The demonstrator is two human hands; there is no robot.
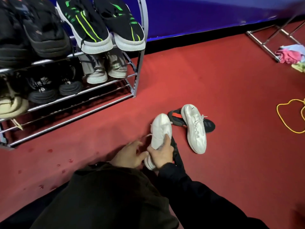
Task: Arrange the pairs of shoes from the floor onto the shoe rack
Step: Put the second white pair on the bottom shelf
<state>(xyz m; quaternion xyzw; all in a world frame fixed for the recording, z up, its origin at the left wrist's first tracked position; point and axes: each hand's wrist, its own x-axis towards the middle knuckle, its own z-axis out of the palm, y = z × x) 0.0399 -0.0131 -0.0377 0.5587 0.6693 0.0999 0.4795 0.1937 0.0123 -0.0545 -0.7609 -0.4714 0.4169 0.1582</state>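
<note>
On the red floor, my right hand [162,154] grips a white sneaker [160,129] around its middle, toe pointing away. My left hand [130,156] is beside the sneaker's heel with fingers spread, near a loose lace. The second white sneaker [195,128] lies to the right, resting over a black sneaker with a red stripe [177,117]. Another black shoe [177,152] lies partly hidden behind my right hand. The metal shoe rack [99,95] stands at upper left, its upper shelves holding several pairs; the lowest bars are bare.
A black-and-green pair [102,27] sits on the rack's top shelf, grey sneakers [104,70] below it. A yellow cord [290,116] lies at the right. A metal frame [270,42] and coloured cloths [292,55] lie at upper right. A blue wall runs behind.
</note>
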